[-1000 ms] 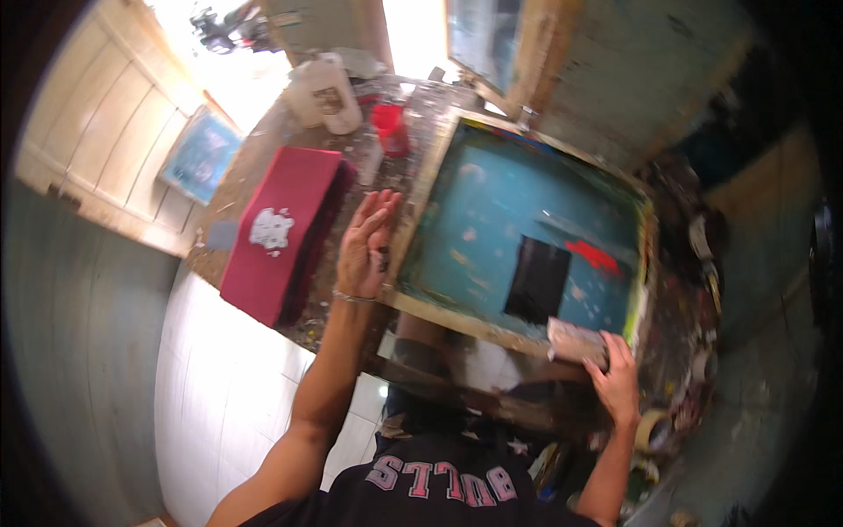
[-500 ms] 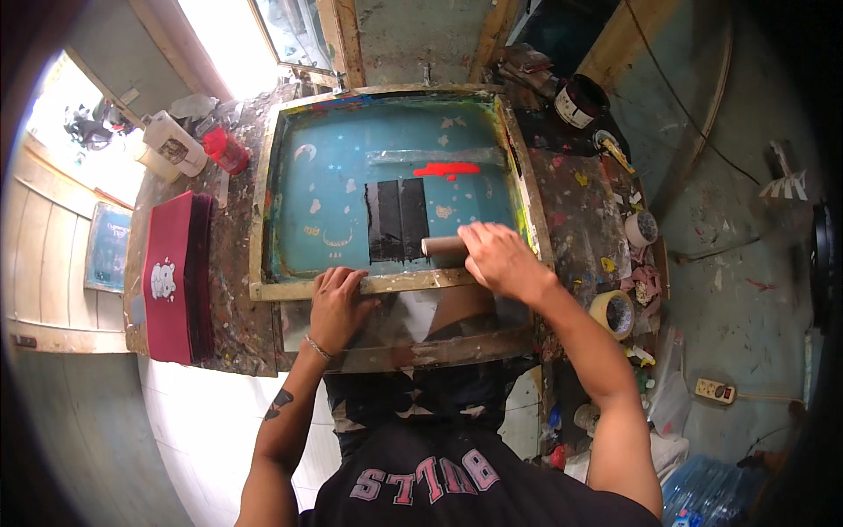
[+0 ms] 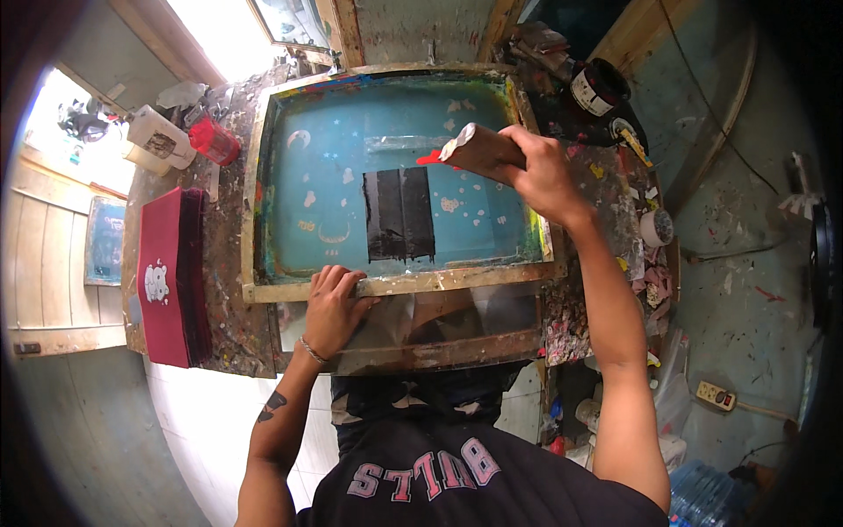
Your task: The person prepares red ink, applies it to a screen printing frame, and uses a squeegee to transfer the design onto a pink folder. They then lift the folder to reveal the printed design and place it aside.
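Note:
A wooden-framed printing screen (image 3: 263, 198) with blue-green mesh lies across the table, marked with small pale star, moon and cloud shapes. My left hand (image 3: 335, 303) grips its front rail, fingers over the top and thumb at the near side. In my right hand (image 3: 543, 171) is a squeegee (image 3: 479, 151), held tilted above the far right part of the mesh. Red ink (image 3: 428, 159) shows beside and partly under the squeegee. A black taped patch (image 3: 399, 215) covers the middle of the mesh, and a strip of clear tape (image 3: 395, 143) lies beyond it.
Left of the screen are a stack of maroon fabric pieces (image 3: 171, 272), a red bottle (image 3: 213, 140) and a white bottle (image 3: 162, 136). On the right stand an open dark ink tub (image 3: 597, 88) and a tape roll (image 3: 656, 227). A power strip (image 3: 716, 395) is at the right wall.
My right hand has lifted the squeegee from the near right of the screen, moving it away from me to the red ink. My left hand stays on the front rail.

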Demonstrator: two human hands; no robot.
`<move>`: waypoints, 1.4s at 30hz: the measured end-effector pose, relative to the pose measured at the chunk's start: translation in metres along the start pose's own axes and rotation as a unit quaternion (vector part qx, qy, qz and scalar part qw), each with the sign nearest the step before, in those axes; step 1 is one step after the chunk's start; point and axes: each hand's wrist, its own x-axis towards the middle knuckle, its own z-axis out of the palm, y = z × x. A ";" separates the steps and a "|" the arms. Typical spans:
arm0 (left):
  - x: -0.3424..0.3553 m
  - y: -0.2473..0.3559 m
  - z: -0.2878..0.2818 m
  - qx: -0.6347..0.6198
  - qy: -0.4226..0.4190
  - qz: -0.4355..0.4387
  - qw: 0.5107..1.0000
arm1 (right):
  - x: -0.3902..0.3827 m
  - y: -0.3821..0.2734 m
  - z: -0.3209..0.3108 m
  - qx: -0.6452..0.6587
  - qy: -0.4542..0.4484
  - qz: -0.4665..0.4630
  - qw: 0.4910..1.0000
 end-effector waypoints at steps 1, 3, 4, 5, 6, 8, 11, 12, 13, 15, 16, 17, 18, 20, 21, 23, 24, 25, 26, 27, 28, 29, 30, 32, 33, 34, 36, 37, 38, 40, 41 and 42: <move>0.001 -0.001 0.000 -0.005 -0.004 0.000 1.000 | -0.001 0.007 -0.002 -0.017 -0.002 0.032 0.999; 0.002 -0.002 0.000 -0.004 -0.004 0.004 1.000 | -0.004 0.010 -0.004 -0.028 0.016 0.033 0.999; 0.002 -0.001 -0.001 0.003 0.000 0.009 1.000 | -0.005 0.011 -0.004 -0.034 0.025 0.033 0.999; 0.002 -0.001 0.000 0.009 0.004 0.014 1.000 | -0.007 0.011 -0.004 -0.032 0.022 0.034 0.999; 0.002 -0.001 0.001 0.010 0.004 0.016 1.000 | -0.008 0.010 -0.005 -0.029 0.022 0.034 0.999; 0.002 -0.002 0.001 0.011 0.004 0.019 1.000 | -0.008 0.012 -0.002 -0.033 0.015 0.031 0.999; 0.002 -0.002 0.002 0.016 0.006 0.020 1.000 | -0.001 0.020 0.007 -0.054 0.005 0.018 0.998; 0.002 -0.002 0.003 0.015 0.004 0.017 1.000 | 0.003 0.020 0.010 -0.061 0.003 0.010 0.998; 0.002 -0.002 0.002 0.015 0.001 0.015 1.000 | 0.008 0.020 0.014 -0.068 0.002 0.002 0.998; 0.002 -0.002 0.002 0.012 0.000 0.008 1.000 | 0.017 0.018 0.024 -0.090 0.000 -0.003 0.996; 0.002 -0.001 0.002 0.010 0.001 0.004 1.000 | 0.022 0.019 0.030 -0.101 -0.001 -0.007 0.995; 0.002 -0.001 0.001 0.008 0.003 0.000 1.000 | 0.027 0.025 0.039 -0.114 -0.001 -0.026 0.993; 0.004 -0.001 0.002 0.006 -0.001 0.001 1.000 | 0.031 0.036 0.048 -0.131 0.000 -0.043 0.990; 0.006 -0.002 0.003 0.003 -0.006 0.001 1.000 | 0.040 0.047 0.059 -0.162 0.003 -0.072 0.984; 0.005 -0.003 0.004 0.003 -0.004 0.003 1.000 | 0.044 0.047 0.065 -0.176 0.006 -0.084 0.981; 0.004 -0.006 0.006 0.003 0.000 0.007 1.000 | 0.053 0.050 0.075 -0.193 0.003 -0.099 0.976; 0.004 -0.006 0.006 0.004 -0.001 0.006 1.000 | 0.056 0.053 0.079 -0.198 -0.004 -0.102 0.975; 0.004 -0.006 0.007 0.004 -0.002 0.005 1.000 | 0.058 0.055 0.082 -0.204 -0.010 -0.103 0.974; 0.004 -0.006 0.007 0.004 -0.003 0.005 1.000 | 0.059 0.057 0.084 -0.211 -0.012 -0.101 0.972; 0.004 -0.006 0.007 0.005 -0.002 0.004 1.000 | 0.061 0.058 0.087 -0.217 -0.015 -0.100 0.971; 0.003 -0.006 0.007 0.006 0.000 0.004 1.000 | 0.061 0.058 0.089 -0.224 -0.018 -0.099 0.969; 0.003 -0.006 0.007 0.006 0.001 0.004 1.000 | 0.060 0.060 0.089 -0.216 -0.016 -0.103 0.971; 0.002 -0.007 0.007 0.007 -0.003 0.004 1.000 | 0.058 0.058 0.087 -0.208 -0.015 -0.108 0.972; 0.001 -0.008 0.007 0.010 -0.013 0.003 1.000 | 0.056 0.055 0.083 -0.189 -0.019 -0.108 0.976; 0.001 -0.008 0.007 0.008 -0.011 0.003 1.000 | 0.056 0.054 0.080 -0.179 -0.024 -0.103 0.978; 0.001 -0.007 0.007 0.005 -0.010 0.004 1.000 | 0.056 0.052 0.078 -0.168 -0.029 -0.098 0.980; 0.001 -0.007 0.006 0.005 -0.010 0.003 1.000 | 0.063 0.050 0.075 -0.186 -0.017 -0.107 0.977; 0.002 -0.007 0.006 0.008 -0.011 0.002 1.000 | 0.065 0.051 0.075 -0.195 -0.012 -0.110 0.975; 0.002 -0.006 0.006 0.010 -0.013 0.001 1.000 | 0.064 0.053 0.078 -0.194 -0.017 -0.107 0.975; 0.003 -0.006 0.007 0.008 -0.011 0.000 1.000 | 0.063 0.055 0.082 -0.194 -0.024 -0.101 0.975; 0.003 -0.006 0.007 0.007 -0.010 0.001 1.000 | 0.061 0.057 0.082 -0.189 -0.025 -0.095 0.977; 0.003 -0.006 0.007 0.005 -0.008 -0.001 1.000 | 0.058 0.053 0.081 -0.182 -0.027 -0.091 0.979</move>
